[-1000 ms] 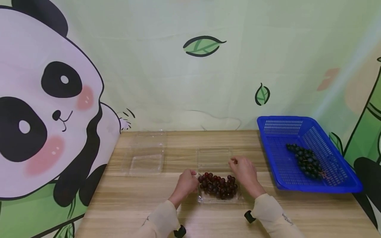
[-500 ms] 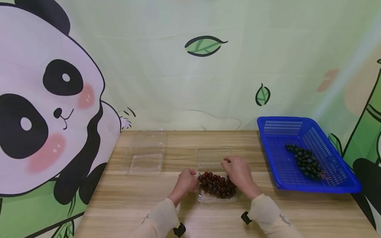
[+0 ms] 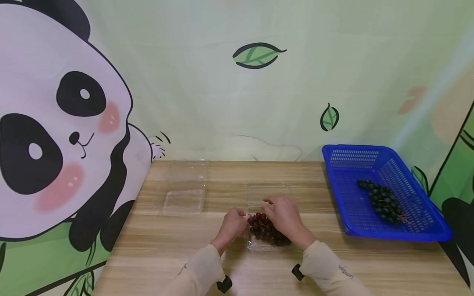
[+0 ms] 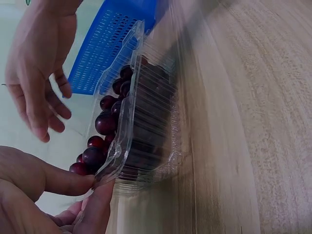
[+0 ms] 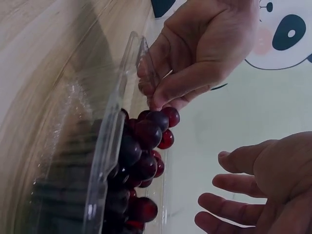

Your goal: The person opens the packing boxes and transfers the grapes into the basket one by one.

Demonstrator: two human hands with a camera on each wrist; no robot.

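Dark red grapes (image 3: 264, 230) lie in a clear plastic clamshell box (image 3: 255, 246), whose lid (image 3: 264, 190) stands open toward the back. At the box's left edge my left hand (image 3: 232, 225) pinches the rim between thumb and fingers, as the left wrist view shows. My right hand (image 3: 284, 216) hovers over the right part of the grapes and hides some of them. In the right wrist view its fingers (image 5: 234, 207) are loosely spread, apart from the fruit and holding nothing.
To the right, a blue plastic basket (image 3: 344, 197) holds a bunch of dark grapes (image 3: 383, 201). Another clear plastic box (image 3: 183, 203) lies open at the back left of the wooden table (image 3: 155, 246). A panda-printed cloth (image 3: 207, 102) hangs behind.
My right hand has moved left, from beside the box to above the grapes. My left hand keeps its hold on the box's left edge.
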